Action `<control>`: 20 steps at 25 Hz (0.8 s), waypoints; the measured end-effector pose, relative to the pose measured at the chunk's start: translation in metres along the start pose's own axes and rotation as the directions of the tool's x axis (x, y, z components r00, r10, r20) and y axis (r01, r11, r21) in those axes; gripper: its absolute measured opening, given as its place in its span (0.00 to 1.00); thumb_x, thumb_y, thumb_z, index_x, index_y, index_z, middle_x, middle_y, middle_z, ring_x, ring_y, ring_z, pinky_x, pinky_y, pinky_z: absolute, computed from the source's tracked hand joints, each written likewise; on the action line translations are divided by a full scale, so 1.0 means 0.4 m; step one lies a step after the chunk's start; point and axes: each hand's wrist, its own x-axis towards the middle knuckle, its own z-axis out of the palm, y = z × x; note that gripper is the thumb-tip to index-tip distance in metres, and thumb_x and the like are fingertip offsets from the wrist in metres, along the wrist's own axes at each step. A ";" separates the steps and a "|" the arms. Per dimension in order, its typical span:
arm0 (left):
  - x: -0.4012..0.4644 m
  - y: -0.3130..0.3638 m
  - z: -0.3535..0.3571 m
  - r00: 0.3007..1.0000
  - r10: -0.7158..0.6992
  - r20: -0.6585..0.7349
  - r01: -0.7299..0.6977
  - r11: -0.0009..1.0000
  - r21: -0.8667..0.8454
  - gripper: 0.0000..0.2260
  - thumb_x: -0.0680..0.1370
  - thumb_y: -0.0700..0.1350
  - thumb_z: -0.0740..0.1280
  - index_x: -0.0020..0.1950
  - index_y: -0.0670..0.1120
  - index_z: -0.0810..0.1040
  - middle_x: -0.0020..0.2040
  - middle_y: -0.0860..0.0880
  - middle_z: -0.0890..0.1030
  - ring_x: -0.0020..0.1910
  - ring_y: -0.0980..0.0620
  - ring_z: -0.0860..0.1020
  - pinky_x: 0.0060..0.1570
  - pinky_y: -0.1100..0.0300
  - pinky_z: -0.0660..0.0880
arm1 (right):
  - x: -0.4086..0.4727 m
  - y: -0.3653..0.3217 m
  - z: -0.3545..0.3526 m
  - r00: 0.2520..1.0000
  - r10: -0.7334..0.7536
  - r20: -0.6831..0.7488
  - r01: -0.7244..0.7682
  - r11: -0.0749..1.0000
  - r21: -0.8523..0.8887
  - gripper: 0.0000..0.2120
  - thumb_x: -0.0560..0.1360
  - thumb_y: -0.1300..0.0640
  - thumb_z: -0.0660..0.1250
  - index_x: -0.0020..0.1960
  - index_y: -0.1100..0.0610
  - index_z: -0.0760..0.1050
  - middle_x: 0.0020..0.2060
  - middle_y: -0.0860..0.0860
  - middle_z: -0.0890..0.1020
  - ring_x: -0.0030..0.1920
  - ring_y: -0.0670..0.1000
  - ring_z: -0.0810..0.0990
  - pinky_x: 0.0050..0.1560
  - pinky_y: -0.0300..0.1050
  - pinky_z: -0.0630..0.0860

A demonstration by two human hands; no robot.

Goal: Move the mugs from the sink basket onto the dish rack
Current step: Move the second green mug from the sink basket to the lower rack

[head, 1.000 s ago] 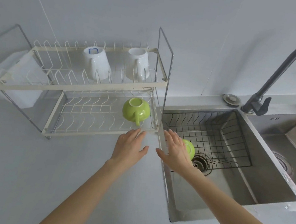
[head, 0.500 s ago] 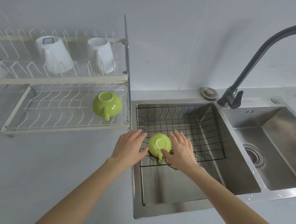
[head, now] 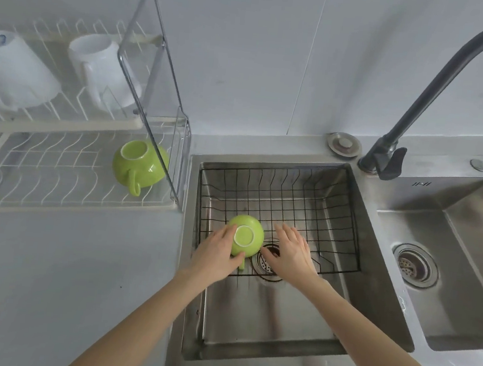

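A green mug [head: 246, 237] lies upside down in the black wire sink basket [head: 315, 202], near its front left corner. My left hand [head: 218, 253] wraps around the mug's left and near side, thumb under its rim. My right hand [head: 294, 252] hovers just right of the mug with fingers spread, holding nothing. The cream two-tier dish rack [head: 63, 191] stands on the counter to the left. A second green mug [head: 139, 166] rests upside down on its lower tier. Two white mugs [head: 13, 72] [head: 106, 70] sit inverted on the upper tier.
A dark gooseneck faucet [head: 385, 159] rises between the left basin and the second basin [head: 449, 264] on the right. A drain [head: 267, 264] lies under the basket. A chrome frame [head: 166, 91] forms the rack's right end. Grey counter [head: 60, 283] lies in front of the rack.
The view has swung right from the rack to the sink. Both hands moved down into the basket, and my left hand has closed around the green mug there.
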 end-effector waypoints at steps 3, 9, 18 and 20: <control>0.049 -0.002 0.032 0.993 -0.102 0.060 0.111 0.979 -0.170 0.29 0.75 0.50 0.62 0.73 0.45 0.56 0.72 0.45 0.64 0.69 0.45 0.66 0.68 0.50 0.66 | 0.036 0.014 0.014 0.999 0.012 0.052 -0.015 0.998 0.058 0.33 0.76 0.47 0.61 0.75 0.58 0.53 0.76 0.56 0.57 0.76 0.55 0.53 0.75 0.50 0.53; 0.129 -0.002 0.079 0.937 -0.329 0.118 0.344 0.807 -0.480 0.19 0.76 0.46 0.63 0.66 0.44 0.68 0.64 0.45 0.74 0.64 0.46 0.71 0.56 0.61 0.66 | 0.111 0.033 0.057 0.983 0.051 0.176 -0.089 0.972 0.218 0.31 0.76 0.51 0.62 0.74 0.59 0.55 0.72 0.56 0.64 0.72 0.58 0.63 0.68 0.52 0.64; 0.210 -0.026 0.131 0.824 -0.510 0.245 0.531 0.547 -0.647 0.26 0.76 0.47 0.63 0.71 0.43 0.58 0.69 0.45 0.67 0.67 0.46 0.67 0.63 0.55 0.64 | 0.207 0.041 0.135 0.924 0.210 0.321 -0.338 0.842 0.422 0.30 0.76 0.51 0.62 0.73 0.59 0.57 0.69 0.58 0.69 0.69 0.58 0.68 0.65 0.47 0.66; 0.220 -0.031 0.139 0.828 -0.511 0.229 0.518 0.545 -0.659 0.24 0.76 0.45 0.64 0.70 0.44 0.61 0.67 0.45 0.70 0.61 0.48 0.70 0.57 0.58 0.66 | 0.218 0.038 0.144 0.918 0.230 0.322 -0.360 0.823 0.440 0.31 0.76 0.51 0.63 0.73 0.59 0.57 0.69 0.59 0.69 0.69 0.58 0.67 0.66 0.47 0.66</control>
